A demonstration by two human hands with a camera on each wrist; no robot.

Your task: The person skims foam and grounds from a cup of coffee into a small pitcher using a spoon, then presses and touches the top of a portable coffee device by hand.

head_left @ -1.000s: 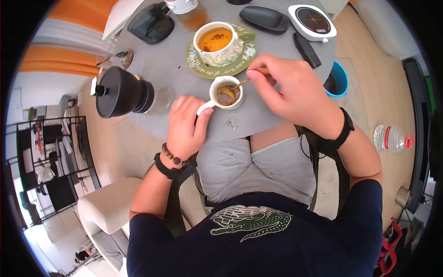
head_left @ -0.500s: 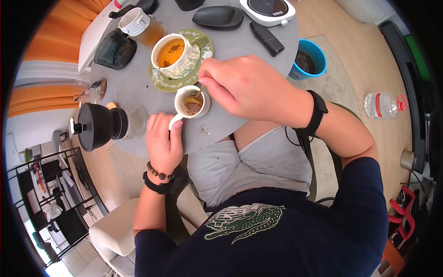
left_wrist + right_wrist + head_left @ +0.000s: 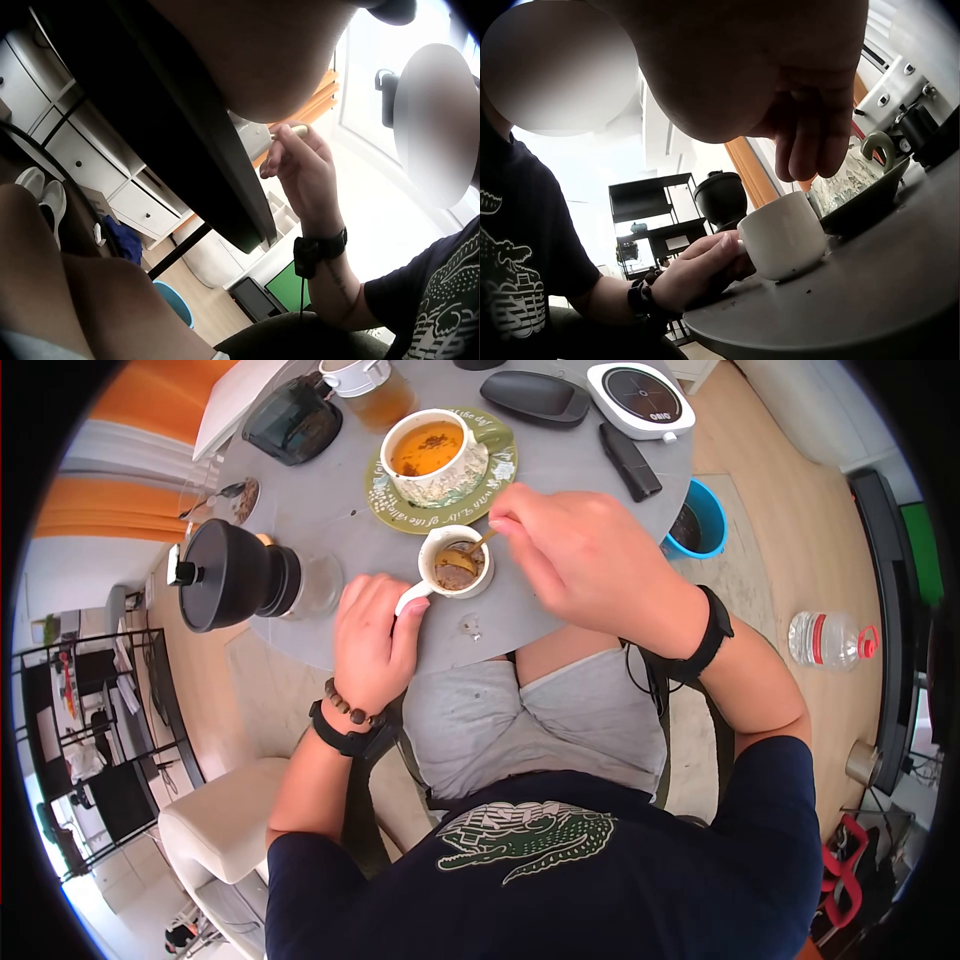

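Note:
A small white cup [image 3: 428, 555] with brown liquid inside stands upright near the table's front edge. My left hand [image 3: 372, 635] lies on the tabletop beside it and holds its handle between thumb and fingers; the right wrist view shows the cup's white side [image 3: 784, 236]. Above the cup, my right hand [image 3: 590, 555] pinches the handle of a gold spoon [image 3: 484, 541], whose bowl dips into the cup. Just behind stands a larger patterned teacup [image 3: 440, 488] of amber tea with dark flecks, on a green lettered saucer [image 3: 385, 508].
To the left lies a black-topped coffee grinder [image 3: 225, 575]. Farther back are a dark, see-through container [image 3: 292, 422] and a jug [image 3: 380, 402] of amber liquid. A black tray [image 3: 535, 398], a white scale [image 3: 645, 400] and a black device [image 3: 630, 463] occupy the right; a blue bucket [image 3: 712, 515] stands below.
The head view swings right and then partly back, shifting the whole scene. The spoon's bowl moves within the cup, and my right hand turns more palm-down over it. My left hand keeps the handle.

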